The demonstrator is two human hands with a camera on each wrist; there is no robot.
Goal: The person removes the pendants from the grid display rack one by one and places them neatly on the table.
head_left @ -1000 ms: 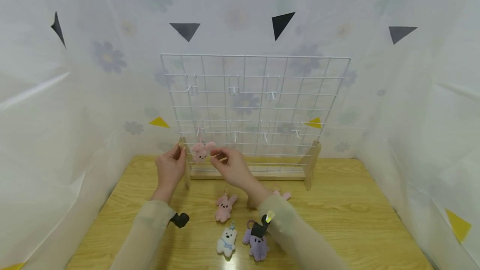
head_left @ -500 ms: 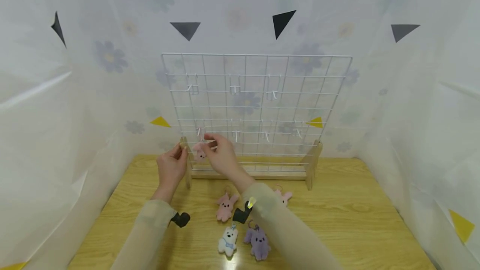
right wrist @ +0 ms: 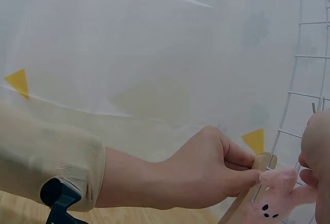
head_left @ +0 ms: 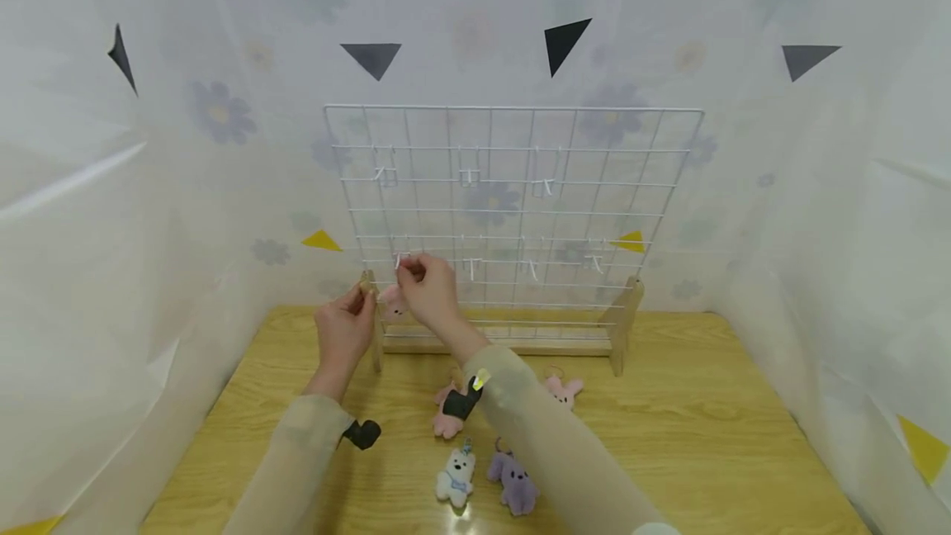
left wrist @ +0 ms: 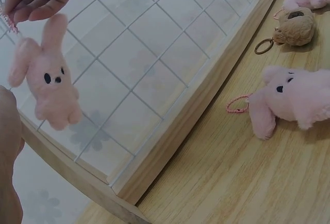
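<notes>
My right hand (head_left: 432, 291) pinches the pink bead chain (left wrist: 11, 24) of a pink plush rabbit keychain (left wrist: 54, 82), close by a white hook (head_left: 402, 258) at the lower left of the wire grid rack (head_left: 513, 108). The rabbit hangs upright below the fingers, partly covered by that hand in the head view. Thumb and fingers of my left hand (head_left: 343, 335) grip the top of the rack's left wooden leg (right wrist: 266, 160), right beside the rabbit.
Several hooks line the grid in two rows. On the wooden table (head_left: 691, 436) lie a white bear keychain (head_left: 455, 477), a purple plush (head_left: 516, 485), pink plushes (left wrist: 296, 100) and a brown plush (left wrist: 296, 27), hidden behind the right arm in the head view.
My right hand has moved left and up from the rabbit's ear to its chain near the hook. The left hand has stayed on the wooden leg.
</notes>
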